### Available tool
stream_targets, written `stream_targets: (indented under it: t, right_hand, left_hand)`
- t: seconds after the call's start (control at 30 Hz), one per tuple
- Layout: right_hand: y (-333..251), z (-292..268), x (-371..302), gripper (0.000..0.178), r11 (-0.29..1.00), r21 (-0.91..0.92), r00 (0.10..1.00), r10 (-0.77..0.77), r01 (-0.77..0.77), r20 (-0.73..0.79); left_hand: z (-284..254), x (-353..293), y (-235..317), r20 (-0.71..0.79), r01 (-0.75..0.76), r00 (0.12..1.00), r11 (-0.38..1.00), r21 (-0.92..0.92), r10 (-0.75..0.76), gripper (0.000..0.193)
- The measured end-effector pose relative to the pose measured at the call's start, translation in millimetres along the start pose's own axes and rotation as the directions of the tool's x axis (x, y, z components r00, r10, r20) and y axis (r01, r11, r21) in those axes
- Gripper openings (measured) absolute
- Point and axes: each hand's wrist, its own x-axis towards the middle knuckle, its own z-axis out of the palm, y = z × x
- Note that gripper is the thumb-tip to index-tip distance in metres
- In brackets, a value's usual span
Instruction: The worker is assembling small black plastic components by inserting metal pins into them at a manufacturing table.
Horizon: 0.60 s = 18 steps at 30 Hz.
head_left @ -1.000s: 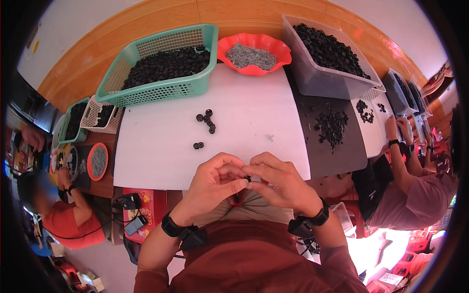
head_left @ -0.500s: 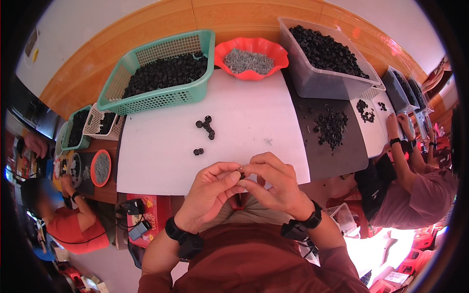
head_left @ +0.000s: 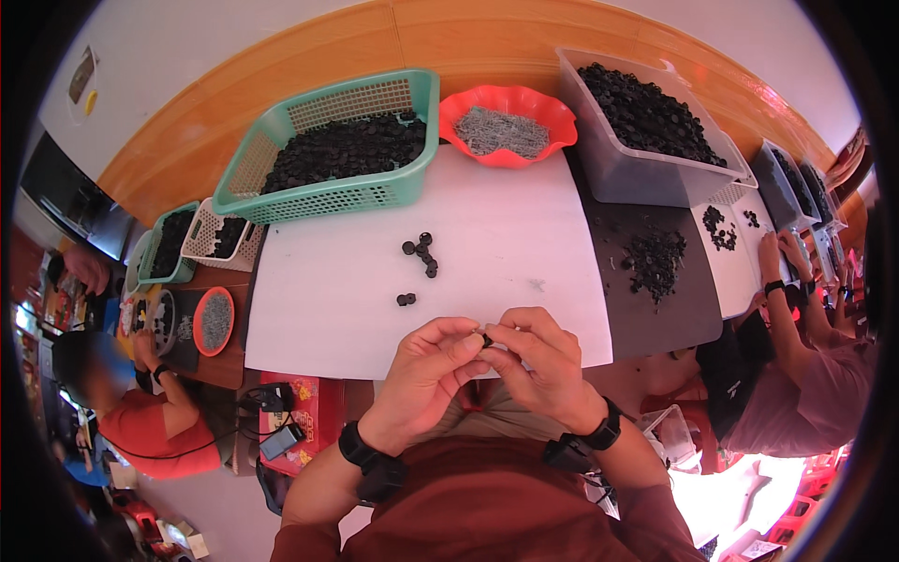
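Observation:
My left hand (head_left: 420,377) and my right hand (head_left: 543,365) meet over the near edge of the white table sheet (head_left: 506,244). Thumbs and fingers of both are pinched around one small black part (head_left: 486,342), mostly covered by fingertips. Whether a pin is with it, I cannot tell. Beyond the left hand, on the sheet, lie several small round black pieces (head_left: 426,255), with a close pair of black pieces (head_left: 405,300) nearer. A few thin grey pins (head_left: 536,284) lie beyond the right hand.
At the back stand a green basket (head_left: 323,208) of black pieces, a red scalloped bowl (head_left: 510,157) of grey pins and a clear bin (head_left: 637,183) of black parts. A black parts heap (head_left: 654,262) lies on the dark mat at right. People work on both sides.
The whole view has shifted, so table and containers appear farther right and slightly lower. Both hands stay together at the small black part, their fingertips a little closer around it.

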Motion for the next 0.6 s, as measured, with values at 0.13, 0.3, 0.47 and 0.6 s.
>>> stream_targets:
  t: [0.13,0.3,0.47,0.6]
  right_hand:
    - [1,1,2,0.030,0.995,-0.083,0.998,-0.054,0.057,0.040]
    - [4,4,-1,0.026,0.997,-0.073,1.000,-0.014,0.016,0.024]
    - [6,3,-1,0.023,0.996,0.039,0.997,0.078,-0.077,-0.019]
    - [8,2,-3,0.023,0.990,0.059,0.992,0.126,-0.125,-0.020]
  left_hand:
    - [1,-1,2,-0.033,0.004,0.999,1.000,0.026,-0.003,0.016]
    - [5,-3,4,-0.063,-0.081,0.993,0.962,0.262,0.101,0.018]
    - [-7,5,21,-0.016,-0.277,0.888,0.564,0.778,0.459,0.017]
    - [-22,38,68,-0.017,-0.120,0.838,0.214,0.969,0.545,0.018]
